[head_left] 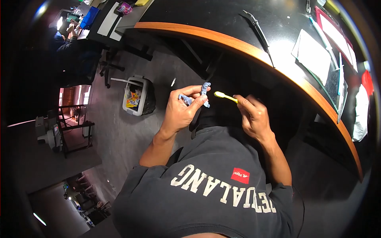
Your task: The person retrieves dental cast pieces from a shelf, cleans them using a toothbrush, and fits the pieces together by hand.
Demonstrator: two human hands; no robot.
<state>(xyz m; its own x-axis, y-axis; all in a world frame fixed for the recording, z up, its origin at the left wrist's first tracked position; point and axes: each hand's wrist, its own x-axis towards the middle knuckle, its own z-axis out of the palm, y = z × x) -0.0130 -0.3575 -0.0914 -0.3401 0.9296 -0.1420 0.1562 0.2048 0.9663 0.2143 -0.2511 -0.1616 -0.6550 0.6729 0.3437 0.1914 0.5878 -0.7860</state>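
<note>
My left hand (183, 109) grips a small blue-grey moulded piece (205, 92) that sticks out past my fingertips. My right hand (253, 115) holds a yellow toothbrush (224, 96) by its handle, its head pointing left toward the blue-grey piece, a short gap between them. Both hands are raised over my lap, below the curved edge of the desk. My dark grey shirt with white lettering (214, 186) fills the lower middle of the view.
A black desk with an orange wooden edge (254, 51) curves along the top and right, carrying white sheets (313, 55), a long dark tool (260, 33) and red-edged items. A waste bin (138, 96) stands on the grey floor to the left. Another person sits at a far desk (65, 33).
</note>
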